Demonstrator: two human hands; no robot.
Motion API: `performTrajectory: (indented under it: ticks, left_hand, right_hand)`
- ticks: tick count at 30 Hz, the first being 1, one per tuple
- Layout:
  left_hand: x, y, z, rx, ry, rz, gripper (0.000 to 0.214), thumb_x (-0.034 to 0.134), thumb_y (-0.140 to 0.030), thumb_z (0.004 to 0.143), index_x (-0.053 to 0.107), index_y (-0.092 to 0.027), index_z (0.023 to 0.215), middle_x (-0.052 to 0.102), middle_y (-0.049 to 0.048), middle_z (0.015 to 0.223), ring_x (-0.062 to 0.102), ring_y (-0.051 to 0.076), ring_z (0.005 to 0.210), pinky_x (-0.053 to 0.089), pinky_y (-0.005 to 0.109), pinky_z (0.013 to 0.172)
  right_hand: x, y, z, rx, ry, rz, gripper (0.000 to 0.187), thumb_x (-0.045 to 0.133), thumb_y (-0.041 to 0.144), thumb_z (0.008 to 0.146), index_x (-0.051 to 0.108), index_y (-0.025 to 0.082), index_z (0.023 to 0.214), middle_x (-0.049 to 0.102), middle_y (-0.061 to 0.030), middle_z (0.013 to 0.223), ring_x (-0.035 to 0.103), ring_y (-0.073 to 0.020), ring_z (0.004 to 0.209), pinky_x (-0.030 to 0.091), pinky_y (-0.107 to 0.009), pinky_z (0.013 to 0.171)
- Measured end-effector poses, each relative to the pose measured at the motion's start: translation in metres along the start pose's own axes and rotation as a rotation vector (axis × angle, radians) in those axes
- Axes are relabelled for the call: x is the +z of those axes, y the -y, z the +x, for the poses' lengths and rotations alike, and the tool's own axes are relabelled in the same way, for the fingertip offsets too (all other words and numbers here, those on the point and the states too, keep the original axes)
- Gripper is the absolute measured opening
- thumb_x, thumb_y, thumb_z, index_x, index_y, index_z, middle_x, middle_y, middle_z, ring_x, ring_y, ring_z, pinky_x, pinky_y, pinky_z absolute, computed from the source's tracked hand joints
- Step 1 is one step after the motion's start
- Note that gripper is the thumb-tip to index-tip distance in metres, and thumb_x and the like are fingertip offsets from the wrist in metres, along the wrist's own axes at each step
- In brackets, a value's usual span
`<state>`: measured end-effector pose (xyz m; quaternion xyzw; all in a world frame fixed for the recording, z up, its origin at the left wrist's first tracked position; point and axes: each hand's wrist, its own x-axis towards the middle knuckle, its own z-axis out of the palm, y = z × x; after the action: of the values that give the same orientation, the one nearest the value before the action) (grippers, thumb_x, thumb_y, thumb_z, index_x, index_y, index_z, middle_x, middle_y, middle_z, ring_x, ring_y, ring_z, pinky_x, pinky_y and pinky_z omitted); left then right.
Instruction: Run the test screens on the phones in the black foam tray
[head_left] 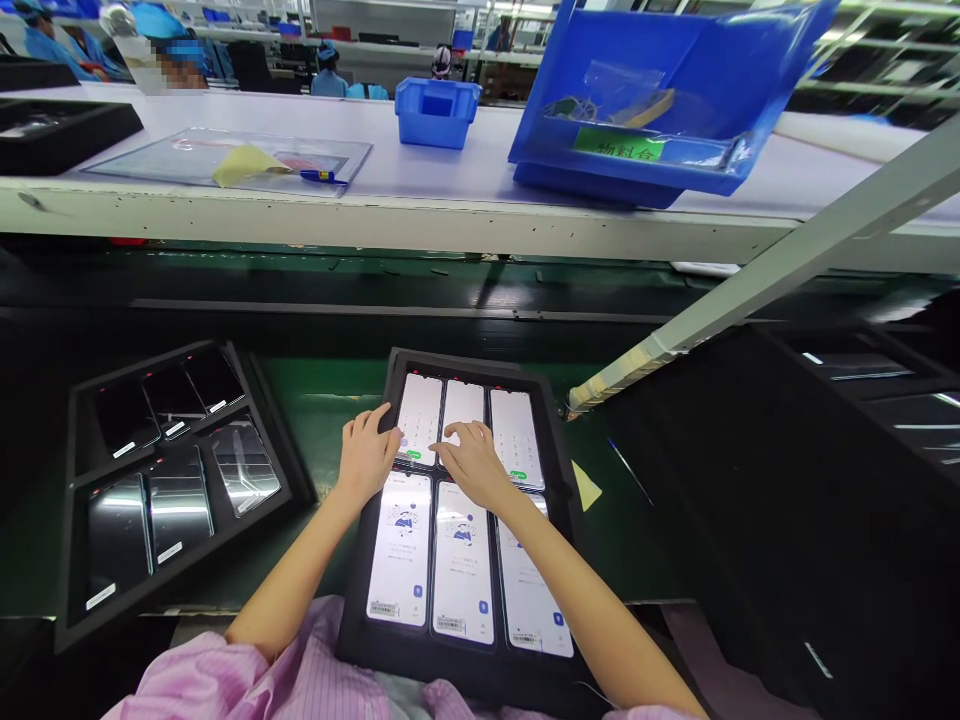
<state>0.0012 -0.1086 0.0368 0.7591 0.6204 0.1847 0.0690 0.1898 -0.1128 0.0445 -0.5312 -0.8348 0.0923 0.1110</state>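
A black tray [555, 440] in front of me holds several phones with lit white screens, in two rows. My left hand [365, 457] rests at the tray's left edge, fingers spread, its fingertips on the far-left phone [422, 405]. My right hand [472, 462] lies over the far middle phone [463, 403], fingers stretched out and touching the screen. Neither hand holds anything. The near row of phones [463, 565] shows a picture and text, and my right forearm crosses the near-right one.
A second black tray [75, 440] with several dark-screened phones sits to the left on the green belt. Stacked black trays [825, 480] stand at the right. A slanted metal bar [787, 260] crosses above. Blue bins [436, 110] sit on the white shelf; other people work beyond.
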Motion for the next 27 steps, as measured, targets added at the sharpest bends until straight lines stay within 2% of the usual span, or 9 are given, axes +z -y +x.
performTrajectory:
  ticks: [16,23,27]
  left_hand:
    - [-0.0034,-0.0005,-0.0011,-0.04,0.042,-0.041,0.042,0.031,-0.025,0.091,0.072,-0.021,0.084,0.053,0.0063,0.129,0.044,0.027,0.116,0.036,0.046,0.095]
    - [-0.0025,-0.0007,-0.0005,-0.028,0.038,-0.05,0.042,0.031,-0.025,0.091,0.072,-0.021,0.086,0.053,0.0076,0.129,0.044,0.028,0.116,0.036,0.047,0.095]
    - [-0.0016,0.0002,-0.0014,-0.003,0.012,-0.064,0.041,0.032,-0.025,0.091,0.072,-0.022,0.087,0.049,0.0073,0.132,0.042,0.027,0.118,0.036,0.046,0.095]
  right_hand:
    - [0.002,0.0014,-0.002,-0.009,0.0,0.007,0.052,0.017,0.027,0.094,0.069,0.026,0.096,0.058,-0.0064,0.104,0.048,-0.0206,0.105,0.029,-0.047,0.1]
    - [0.0033,0.0007,-0.0021,0.012,-0.007,-0.008,0.05,0.017,0.028,0.094,0.067,0.026,0.099,0.058,-0.0065,0.107,0.048,-0.0201,0.106,0.03,-0.046,0.1]
    - [0.0033,0.0009,-0.0024,-0.029,0.021,-0.03,0.05,0.017,0.029,0.095,0.067,0.028,0.1,0.057,-0.0062,0.111,0.048,-0.02,0.111,0.027,-0.048,0.103]
